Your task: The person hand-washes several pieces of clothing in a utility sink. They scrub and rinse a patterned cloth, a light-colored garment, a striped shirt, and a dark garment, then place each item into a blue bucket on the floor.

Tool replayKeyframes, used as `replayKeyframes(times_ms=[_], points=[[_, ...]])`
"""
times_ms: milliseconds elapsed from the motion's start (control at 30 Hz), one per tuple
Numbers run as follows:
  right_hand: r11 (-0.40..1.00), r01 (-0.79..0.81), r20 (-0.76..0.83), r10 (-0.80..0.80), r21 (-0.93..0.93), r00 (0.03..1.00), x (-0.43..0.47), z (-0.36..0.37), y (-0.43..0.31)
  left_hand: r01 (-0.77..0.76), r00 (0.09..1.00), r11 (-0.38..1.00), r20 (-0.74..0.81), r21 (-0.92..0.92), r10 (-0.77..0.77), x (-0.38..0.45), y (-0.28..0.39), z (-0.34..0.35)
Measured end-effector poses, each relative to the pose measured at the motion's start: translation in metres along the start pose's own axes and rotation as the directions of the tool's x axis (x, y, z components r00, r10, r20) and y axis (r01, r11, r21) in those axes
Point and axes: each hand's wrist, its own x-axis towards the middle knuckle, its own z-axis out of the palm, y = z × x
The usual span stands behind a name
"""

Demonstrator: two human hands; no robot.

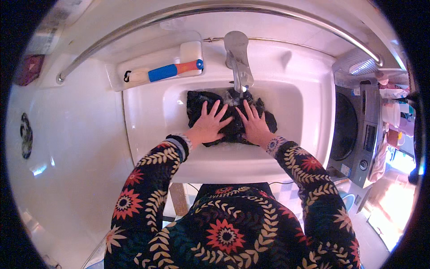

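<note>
A dark, wet-looking cloth [231, 129] lies bunched in the white washbasin [147, 134]. Fingers spread, my left hand [211, 122] rests palm down on the cloth's left half. My right hand [253, 122] presses flat on its right part, fingers also apart. Neither hand grips the fabric. Just beyond the fingertips, the metal faucet [238, 60] reaches over the basin, and water appears to wet the cloth beneath its spout. Some whitish foam or water shows around the cloth. The basin's drain is hidden.
A clear tray [114, 79] on the basin's back left ledge holds a blue-and-orange handled brush [174, 70] and a white block [190, 52]. A metal rail [215, 8] arches across the wall behind. On the right stands a grey front-loading washing machine [357, 134] with containers [391, 112] beyond it.
</note>
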Motion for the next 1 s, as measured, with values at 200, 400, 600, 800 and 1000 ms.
replayKeyframes(times_ms=[200, 400, 600, 800, 1000], points=[[0.990, -0.025, -0.004, 0.025, -0.138, 1.000, 0.035, 0.021, 0.014, 0.154, 0.988, 0.988, -0.028, 0.000, -0.154, 0.051, -0.013, 0.030], [0.990, -0.098, 0.091, 0.089, 0.102, 0.992, 0.067, 0.016, 0.043, 0.270, 0.963, 0.962, 0.005, 0.045, -0.270, 0.083, -0.028, 0.046], [0.979, -0.082, 0.117, 0.061, 0.186, 0.991, 0.090, 0.001, 0.057, 0.432, 0.897, 0.897, 0.154, -0.097, -0.415, 0.102, -0.029, 0.017], [0.526, 0.001, -0.166, 0.267, 0.851, 0.949, 0.033, -0.016, 0.084, 0.215, 0.879, 0.752, -0.212, -0.623, -0.427, 0.034, -0.049, -0.041], [0.790, -0.088, -0.247, 0.293, 0.607, 0.924, -0.043, -0.043, 0.116, 0.059, 0.994, 0.850, -0.050, -0.523, -0.100, -0.066, -0.044, -0.067]])
